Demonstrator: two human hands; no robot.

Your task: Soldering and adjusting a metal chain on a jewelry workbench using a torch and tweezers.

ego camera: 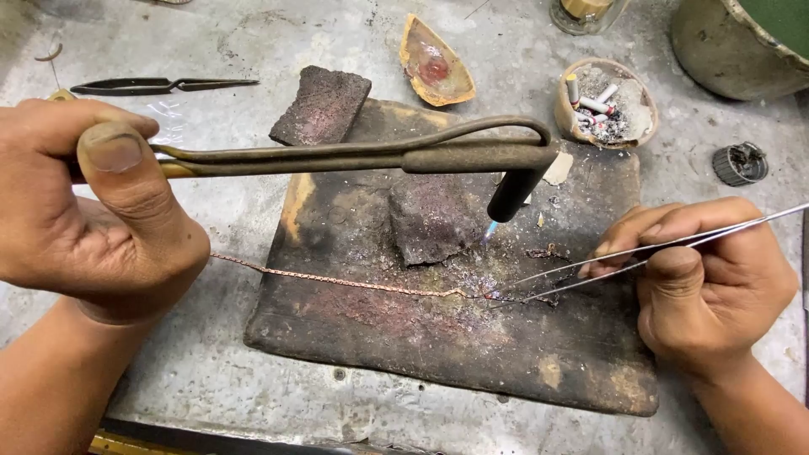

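A scorched soldering board [438, 354] lies on a grey bench between both hands. The left hand [93, 211] grips a torch [354, 156], its blue flame above a thin chain [337, 281]; the right hand [708, 286] pinches tweezers [640, 257] at the chain's end.

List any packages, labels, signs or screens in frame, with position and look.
None in view: no package, label, sign or screen. Only unmarked containers:
Glass jar, top edge, clear, cut off by the frame.
Round clay dish, upper right, tan, holding ash and cigarette butts.
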